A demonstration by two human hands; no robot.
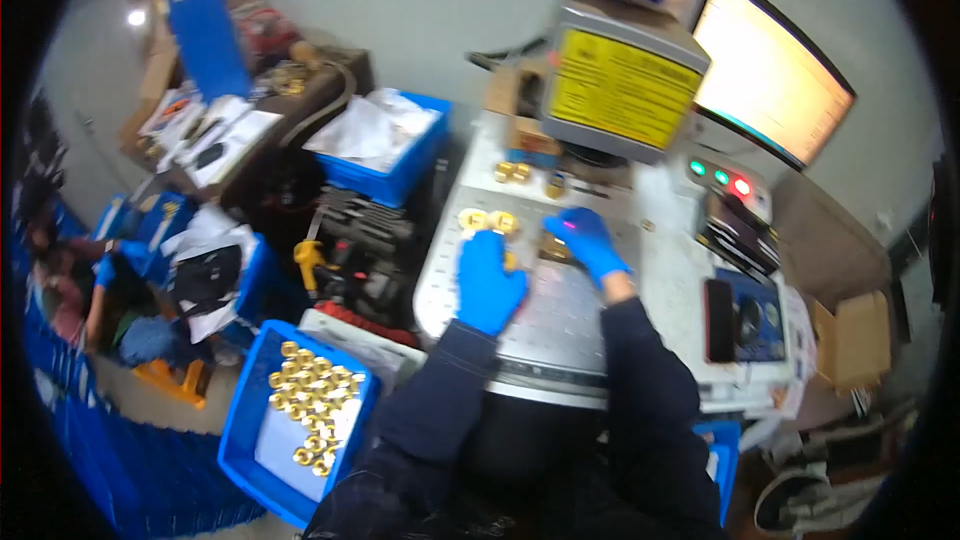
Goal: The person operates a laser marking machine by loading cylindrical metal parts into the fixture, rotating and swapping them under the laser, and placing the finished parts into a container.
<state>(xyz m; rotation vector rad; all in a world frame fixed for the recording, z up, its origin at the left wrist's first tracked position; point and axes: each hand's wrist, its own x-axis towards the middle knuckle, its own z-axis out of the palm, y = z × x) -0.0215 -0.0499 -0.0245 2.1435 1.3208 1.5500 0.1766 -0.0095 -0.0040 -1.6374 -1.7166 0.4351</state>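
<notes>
My left hand (488, 288), in a blue glove, is on the grey metal work plate (545, 325). Its fingers look curled, and a brass fitting (511, 261) shows between them and the thumb. Two more round brass fittings (473, 220) sit just beyond the fingertips. My right hand (588, 242), also gloved in blue, has its fingers bent together over a small brass-coloured fixture or block (553, 248). What those fingers hold is hidden and blurred. A red light spot falls on this glove. Farther back stand small brass pieces (511, 172) and one darker brass piece (555, 184).
A grey machine head (625, 80) with a yellow label overhangs the plate. At lower left, a blue bin (235, 430) holds many brass fittings. A lit monitor (765, 65), a button box (722, 177) and a phone (718, 320) are at right. Another person (140, 330) sits far left.
</notes>
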